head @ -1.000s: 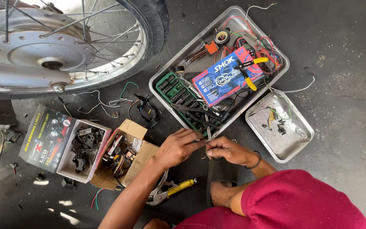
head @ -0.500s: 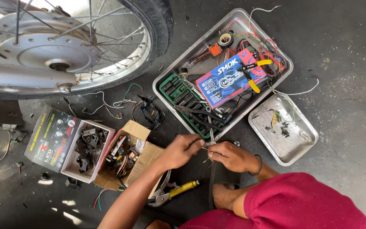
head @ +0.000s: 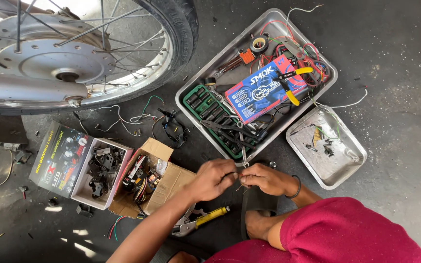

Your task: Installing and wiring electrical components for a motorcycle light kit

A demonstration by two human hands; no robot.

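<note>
Head view: left hand (head: 214,178) and right hand (head: 267,179) pinched shut together on a small wire piece (head: 239,178) (too tiny to tell more), held just above the floor, near the front edge of the large metal tray (head: 191,114). Best kept steady, fingertips close, pull kept gentle. Nearby: yellow-handled pliers (head: 201,221) below the hands, open cardboard box (head: 147,182) at left, small metal tray (head: 327,168), motorcycle wheel (head: 137,53). Loose wires crowding the floor.
</note>
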